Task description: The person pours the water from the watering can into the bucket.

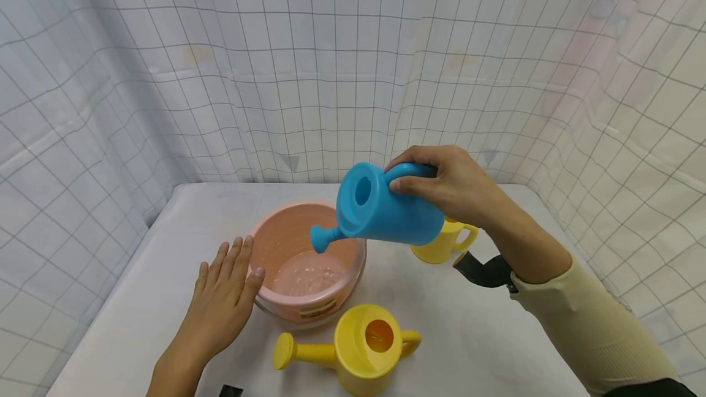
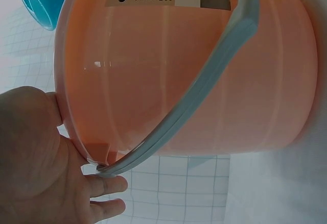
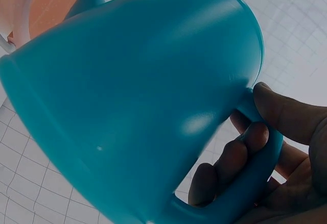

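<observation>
One blue can (image 1: 386, 210) tilted over water-filled pink bucket (image 1: 309, 256).

White table (image 1: 165, 299), pink bucket (image 1: 287, 244), 2 yellow watering cans (image 1: 358, 348), left hand (image 1: 223, 299)

Head camera looks forward and down over the pink bucket (image 1: 306, 262); each wrist camera sits close beside its fingers, the left sharing the bucket (image 2: 194, 76), the right the blue watering can (image 3: 138, 106).

We see a blue watering can (image 1: 386, 210) tipped in the air, its spout (image 1: 325, 238) dipping over the rim of a pink bucket (image 1: 276, 244) that stands upright on the bench (image 1: 469, 323), holding shallow water.
</observation>
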A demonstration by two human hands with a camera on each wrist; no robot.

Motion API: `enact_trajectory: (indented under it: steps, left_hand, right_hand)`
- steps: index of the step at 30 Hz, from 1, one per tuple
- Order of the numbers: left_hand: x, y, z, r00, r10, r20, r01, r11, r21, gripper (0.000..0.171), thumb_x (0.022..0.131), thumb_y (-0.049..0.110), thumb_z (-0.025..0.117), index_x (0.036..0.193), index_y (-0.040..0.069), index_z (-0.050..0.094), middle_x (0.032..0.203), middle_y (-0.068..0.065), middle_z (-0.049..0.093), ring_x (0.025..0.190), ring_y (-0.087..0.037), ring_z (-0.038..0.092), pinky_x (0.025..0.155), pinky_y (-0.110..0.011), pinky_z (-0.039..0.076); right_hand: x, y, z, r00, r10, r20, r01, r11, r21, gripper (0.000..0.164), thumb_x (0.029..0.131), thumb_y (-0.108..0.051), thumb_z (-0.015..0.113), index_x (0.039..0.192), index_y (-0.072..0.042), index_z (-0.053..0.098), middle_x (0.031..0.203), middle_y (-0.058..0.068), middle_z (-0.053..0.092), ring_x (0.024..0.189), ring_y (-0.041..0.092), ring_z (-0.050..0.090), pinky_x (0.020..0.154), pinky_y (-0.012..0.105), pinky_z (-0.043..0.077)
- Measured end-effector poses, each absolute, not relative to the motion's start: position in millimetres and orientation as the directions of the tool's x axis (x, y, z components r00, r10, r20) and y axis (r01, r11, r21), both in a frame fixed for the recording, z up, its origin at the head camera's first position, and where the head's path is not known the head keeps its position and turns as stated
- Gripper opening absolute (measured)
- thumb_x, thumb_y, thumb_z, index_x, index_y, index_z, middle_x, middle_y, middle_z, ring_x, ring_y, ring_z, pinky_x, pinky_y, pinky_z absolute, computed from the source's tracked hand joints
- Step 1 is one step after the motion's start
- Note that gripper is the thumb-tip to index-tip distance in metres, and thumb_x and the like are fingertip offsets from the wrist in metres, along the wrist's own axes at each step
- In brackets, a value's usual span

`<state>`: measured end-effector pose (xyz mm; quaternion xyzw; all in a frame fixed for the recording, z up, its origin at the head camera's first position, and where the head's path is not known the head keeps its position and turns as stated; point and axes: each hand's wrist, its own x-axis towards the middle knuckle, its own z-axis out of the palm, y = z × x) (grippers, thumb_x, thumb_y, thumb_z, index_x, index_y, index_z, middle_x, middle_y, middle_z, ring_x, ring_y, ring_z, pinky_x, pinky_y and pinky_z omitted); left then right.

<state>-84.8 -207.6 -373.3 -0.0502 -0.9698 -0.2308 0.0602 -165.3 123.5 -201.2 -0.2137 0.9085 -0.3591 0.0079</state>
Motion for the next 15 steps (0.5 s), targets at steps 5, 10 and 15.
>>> enact_trajectory:
  steps: [5,10,15]
  left_hand:
    - [-85.2,-207.3,-373.2,-0.987,0.071,0.146,0.130,0.885,0.448,0.062,0.102,0.046,0.023,0.153,0.017,0.003,0.159,-0.019,0.010,0.148,-0.038,-0.001,0.114,-0.063,-0.006]
    - [-85.2,-207.4,-373.5,-0.986,0.072,0.152,0.133,0.886,0.444,0.062,0.102,0.045,0.024,0.153,0.017,0.003,0.159,-0.019,0.011,0.148,-0.038,-0.001,0.114,-0.063,-0.005]
    - [-85.1,-207.9,-374.0,-0.987,0.069,0.148,0.129,0.887,0.443,0.062,0.103,0.045,0.024,0.153,0.017,0.003,0.159,-0.019,0.011,0.148,-0.038,-0.001,0.114,-0.063,-0.005]
  right_hand:
    - [-165.5,124.3,-201.6,-0.907,-0.396,0.142,-0.385,0.645,-0.660,0.024,0.088,-0.033,0.066,0.109,-0.022,0.067,0.117,0.003,0.065,0.110,0.030,0.058,0.096,0.056,0.047]
    - [-165.6,124.8,-202.0,-0.905,-0.399,0.146,-0.389,0.641,-0.662,0.024,0.088,-0.033,0.066,0.109,-0.022,0.067,0.117,0.002,0.065,0.111,0.030,0.058,0.096,0.056,0.047]
    - [-165.8,125.0,-202.1,-0.905,-0.399,0.147,-0.390,0.640,-0.662,0.023,0.088,-0.033,0.066,0.109,-0.022,0.067,0.116,0.002,0.065,0.110,0.029,0.058,0.095,0.056,0.047]
